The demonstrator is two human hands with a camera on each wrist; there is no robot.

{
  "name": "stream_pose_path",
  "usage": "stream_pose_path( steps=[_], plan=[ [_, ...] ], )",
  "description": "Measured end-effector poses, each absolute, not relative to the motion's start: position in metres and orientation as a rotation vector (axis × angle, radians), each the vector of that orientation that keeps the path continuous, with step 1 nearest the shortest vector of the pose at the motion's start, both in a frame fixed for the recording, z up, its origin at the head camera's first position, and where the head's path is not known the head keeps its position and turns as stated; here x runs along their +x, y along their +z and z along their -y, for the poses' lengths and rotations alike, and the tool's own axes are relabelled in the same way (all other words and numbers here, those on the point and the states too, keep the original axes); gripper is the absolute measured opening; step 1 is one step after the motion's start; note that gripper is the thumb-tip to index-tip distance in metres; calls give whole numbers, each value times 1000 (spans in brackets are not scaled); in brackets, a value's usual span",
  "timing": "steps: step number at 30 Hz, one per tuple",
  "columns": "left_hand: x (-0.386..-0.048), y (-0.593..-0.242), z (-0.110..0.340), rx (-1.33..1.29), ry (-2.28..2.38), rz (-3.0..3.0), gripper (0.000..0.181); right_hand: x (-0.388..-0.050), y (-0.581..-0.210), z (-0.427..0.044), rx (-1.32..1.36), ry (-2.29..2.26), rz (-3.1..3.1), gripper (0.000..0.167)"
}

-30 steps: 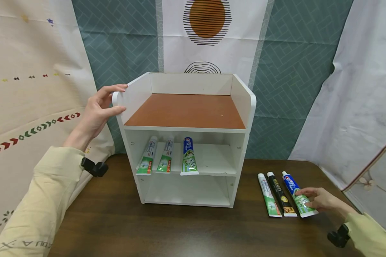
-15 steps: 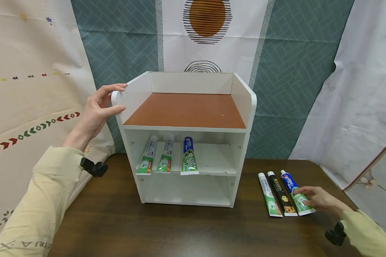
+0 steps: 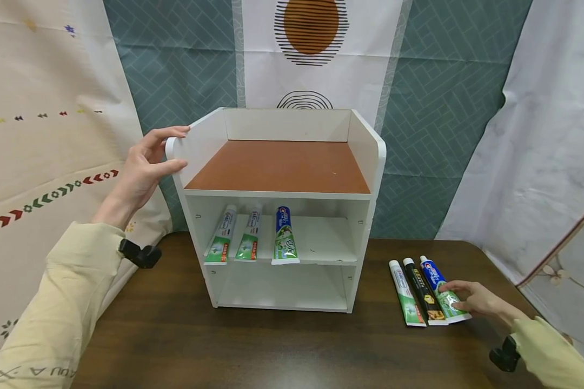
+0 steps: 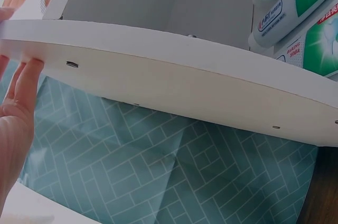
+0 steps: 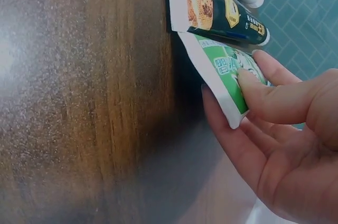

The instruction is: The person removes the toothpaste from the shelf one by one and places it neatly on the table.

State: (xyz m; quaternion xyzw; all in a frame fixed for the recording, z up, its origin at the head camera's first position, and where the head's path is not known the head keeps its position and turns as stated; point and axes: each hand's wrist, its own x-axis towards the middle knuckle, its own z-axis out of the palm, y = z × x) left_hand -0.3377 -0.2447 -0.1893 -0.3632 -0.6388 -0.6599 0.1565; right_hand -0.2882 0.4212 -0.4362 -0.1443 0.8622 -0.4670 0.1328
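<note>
My left hand (image 3: 143, 165) grips the upper left side panel of a white shelf unit (image 3: 278, 193), fingers and thumb on either side of the panel edge. On the table at the right, my right hand (image 3: 479, 300) holds a blue and green toothpaste tube (image 3: 435, 278). In the right wrist view the thumb lies on top of this tube (image 5: 224, 68) and fingers reach under its crimped end, which looks slightly raised. Beside it lie a black toothpaste tube (image 3: 420, 289) and a white and green toothpaste tube (image 3: 405, 292).
On the unit's middle shelf lie two white and green tubes (image 3: 220, 237) (image 3: 250, 237) and a blue and green tube (image 3: 285, 237). The unit's top is brown (image 3: 282, 165). Curtains hang behind the dark wooden table (image 3: 272, 346).
My right hand has slid the blue and green tube a little left, closer to the black tube. My left hand stays on the shelf unit.
</note>
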Motion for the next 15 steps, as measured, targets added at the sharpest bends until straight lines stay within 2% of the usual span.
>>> stream_pose_path(
  steps=[4,9,15],
  plan=[
    [-338,-189,245,-1040,-1885,1831,44,-288,-438,-422,-464,-1320,-2539,34],
    [-338,-190,245,-1044,-1884,1832,43,-289,-444,-429,-712,-1379,-2516,30],
    [-338,-190,245,-1049,-1879,1835,43,-288,-451,-437,-834,-1307,-2678,38]
  ],
)
